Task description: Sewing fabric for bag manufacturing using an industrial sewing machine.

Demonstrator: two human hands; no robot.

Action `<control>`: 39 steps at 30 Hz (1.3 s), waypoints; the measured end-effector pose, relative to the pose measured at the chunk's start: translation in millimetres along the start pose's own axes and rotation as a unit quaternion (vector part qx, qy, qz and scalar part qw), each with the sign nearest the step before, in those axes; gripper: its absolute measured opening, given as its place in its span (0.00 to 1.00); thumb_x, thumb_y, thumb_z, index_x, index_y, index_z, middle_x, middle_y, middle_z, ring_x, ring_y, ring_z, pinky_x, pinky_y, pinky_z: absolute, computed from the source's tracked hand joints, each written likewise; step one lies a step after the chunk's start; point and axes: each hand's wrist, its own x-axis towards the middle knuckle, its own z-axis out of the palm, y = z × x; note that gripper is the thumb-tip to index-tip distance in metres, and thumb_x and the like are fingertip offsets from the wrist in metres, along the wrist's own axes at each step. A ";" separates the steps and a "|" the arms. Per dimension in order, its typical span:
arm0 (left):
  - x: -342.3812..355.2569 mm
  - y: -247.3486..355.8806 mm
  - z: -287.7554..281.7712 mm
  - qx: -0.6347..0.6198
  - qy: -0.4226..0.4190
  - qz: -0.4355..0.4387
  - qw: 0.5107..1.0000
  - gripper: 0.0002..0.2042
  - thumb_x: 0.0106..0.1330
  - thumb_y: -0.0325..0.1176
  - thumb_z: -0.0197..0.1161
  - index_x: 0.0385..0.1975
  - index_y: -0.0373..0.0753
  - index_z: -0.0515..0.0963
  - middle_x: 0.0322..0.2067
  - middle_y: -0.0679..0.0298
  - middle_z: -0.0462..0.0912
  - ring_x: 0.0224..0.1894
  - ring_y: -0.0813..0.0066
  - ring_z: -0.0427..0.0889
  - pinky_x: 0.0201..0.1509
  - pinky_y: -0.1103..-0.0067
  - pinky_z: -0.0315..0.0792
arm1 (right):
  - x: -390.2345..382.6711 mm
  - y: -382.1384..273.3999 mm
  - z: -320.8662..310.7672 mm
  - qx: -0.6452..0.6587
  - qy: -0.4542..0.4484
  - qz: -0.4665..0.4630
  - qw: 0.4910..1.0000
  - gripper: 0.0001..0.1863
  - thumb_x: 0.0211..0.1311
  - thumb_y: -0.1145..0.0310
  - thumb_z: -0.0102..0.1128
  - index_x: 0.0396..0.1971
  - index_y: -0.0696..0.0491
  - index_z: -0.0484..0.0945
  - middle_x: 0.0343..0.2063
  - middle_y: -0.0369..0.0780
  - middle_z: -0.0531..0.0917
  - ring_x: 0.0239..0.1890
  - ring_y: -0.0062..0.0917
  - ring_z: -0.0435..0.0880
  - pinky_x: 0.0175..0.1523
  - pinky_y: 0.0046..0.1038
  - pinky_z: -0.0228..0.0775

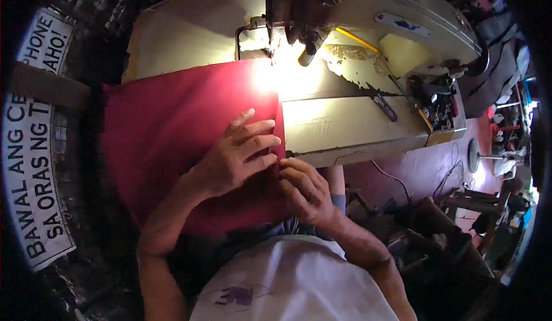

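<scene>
A wide piece of red fabric (167, 119) covers the left part of the sewing table and drapes over its front edge toward my lap. Its far right corner reaches the lit needle area of the sewing machine (302, 10). My left hand (233, 154) lies on top of the fabric, fingers spread, with the fingertips close to its right edge. At that same edge, nearer to me, my right hand (305, 188) has its fingers curled in and pinches the fabric. The fingertips of both hands are almost touching.
On the pale tabletop (339, 128) to the right lie small snips (384, 108) and a yellow pencil (356, 39). An open drawer or tray (443, 105) of small items adjoins the table's right end. A printed sign (34, 177) stands at the left.
</scene>
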 end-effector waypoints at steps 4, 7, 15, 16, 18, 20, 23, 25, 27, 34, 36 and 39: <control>-3.9 5.4 -0.4 -0.056 0.098 -0.086 0.990 0.12 0.61 0.27 0.62 0.45 0.43 0.78 0.57 0.58 0.73 0.63 0.55 0.72 0.69 0.59 0.65 | 10.0 5.8 -6.9 -0.087 -0.119 0.011 0.989 0.27 0.50 0.68 0.58 0.54 0.59 0.77 0.60 0.52 0.74 0.66 0.46 0.71 0.70 0.48 0.62; -1.4 13.5 1.3 -0.101 0.120 -0.164 0.974 0.13 0.62 0.25 0.60 0.46 0.43 0.76 0.58 0.56 0.71 0.62 0.52 0.72 0.65 0.61 0.69 | 13.3 7.4 -3.0 -0.061 -0.130 -0.012 0.990 0.28 0.53 0.65 0.56 0.55 0.60 0.76 0.64 0.52 0.71 0.69 0.44 0.67 0.75 0.49 0.54; 14.9 23.4 14.2 0.047 0.034 -0.114 0.992 0.10 0.66 0.27 0.54 0.46 0.37 0.73 0.54 0.51 0.77 0.61 0.50 0.75 0.65 0.56 0.68 | 7.3 7.9 7.9 -0.007 -0.128 0.001 0.992 0.19 0.40 0.66 0.59 0.34 0.62 0.78 0.51 0.54 0.77 0.66 0.49 0.70 0.75 0.50 0.56; 14.3 23.8 11.2 0.051 0.030 -0.118 0.991 0.10 0.65 0.28 0.55 0.45 0.37 0.73 0.53 0.51 0.76 0.61 0.51 0.75 0.66 0.57 0.68 | 7.5 7.8 7.8 -0.004 -0.114 0.000 0.993 0.19 0.40 0.66 0.59 0.34 0.62 0.78 0.51 0.54 0.77 0.66 0.49 0.70 0.75 0.50 0.56; 12.7 25.5 4.6 0.072 0.007 -0.109 0.991 0.11 0.65 0.28 0.55 0.45 0.36 0.74 0.54 0.52 0.76 0.62 0.52 0.74 0.67 0.57 0.67 | 8.4 7.5 6.6 -0.028 -0.130 -0.001 0.991 0.18 0.37 0.67 0.58 0.30 0.62 0.78 0.50 0.54 0.77 0.65 0.50 0.71 0.74 0.51 0.56; 14.7 26.3 1.6 0.088 -0.014 -0.104 0.991 0.11 0.65 0.28 0.55 0.46 0.36 0.75 0.56 0.53 0.76 0.64 0.54 0.73 0.69 0.57 0.67 | 9.0 7.0 4.7 -0.015 -0.110 0.003 0.994 0.18 0.37 0.67 0.58 0.30 0.62 0.78 0.50 0.54 0.78 0.65 0.50 0.71 0.74 0.51 0.56; 21.8 24.5 0.8 0.102 -0.055 -0.090 0.989 0.11 0.64 0.30 0.54 0.45 0.36 0.75 0.54 0.53 0.77 0.64 0.55 0.72 0.69 0.57 0.66 | 9.2 6.6 4.0 -0.007 -0.114 0.008 0.993 0.17 0.36 0.68 0.58 0.29 0.62 0.79 0.49 0.54 0.78 0.64 0.49 0.72 0.74 0.51 0.57; 25.6 22.2 -1.5 0.098 -0.071 -0.084 0.989 0.11 0.64 0.32 0.54 0.44 0.36 0.76 0.53 0.54 0.78 0.64 0.56 0.73 0.68 0.58 0.66 | 8.7 6.7 4.9 -0.007 -0.114 0.009 0.993 0.17 0.35 0.68 0.58 0.29 0.62 0.79 0.50 0.54 0.78 0.64 0.49 0.73 0.74 0.51 0.57; 28.4 19.7 -4.3 0.114 -0.065 -0.058 0.990 0.11 0.63 0.32 0.55 0.42 0.36 0.75 0.48 0.55 0.78 0.60 0.56 0.75 0.65 0.59 0.68 | 7.9 7.1 6.0 -0.015 -0.118 0.007 0.993 0.17 0.36 0.68 0.59 0.30 0.62 0.79 0.50 0.54 0.78 0.64 0.49 0.72 0.74 0.51 0.56; 29.6 18.7 -7.5 0.117 -0.122 -0.061 0.984 0.12 0.63 0.33 0.54 0.43 0.36 0.76 0.52 0.53 0.78 0.62 0.55 0.75 0.67 0.60 0.68 | 7.9 8.5 5.8 0.007 -0.109 0.011 0.994 0.15 0.40 0.69 0.60 0.30 0.62 0.78 0.48 0.54 0.78 0.64 0.49 0.72 0.74 0.52 0.57; 28.3 19.5 -4.2 0.111 -0.106 -0.063 0.986 0.12 0.63 0.32 0.54 0.43 0.36 0.76 0.52 0.53 0.78 0.62 0.55 0.75 0.66 0.60 0.68 | 8.4 8.8 6.4 0.002 -0.111 0.012 0.994 0.15 0.39 0.69 0.60 0.29 0.62 0.78 0.47 0.54 0.78 0.63 0.49 0.73 0.74 0.52 0.57; 25.5 18.8 1.6 0.109 -0.058 -0.059 0.991 0.12 0.63 0.32 0.55 0.43 0.36 0.75 0.49 0.53 0.78 0.59 0.56 0.77 0.63 0.62 0.71 | 6.7 10.1 7.4 0.007 -0.113 0.013 0.993 0.15 0.38 0.69 0.60 0.29 0.62 0.78 0.46 0.54 0.78 0.63 0.49 0.73 0.74 0.52 0.58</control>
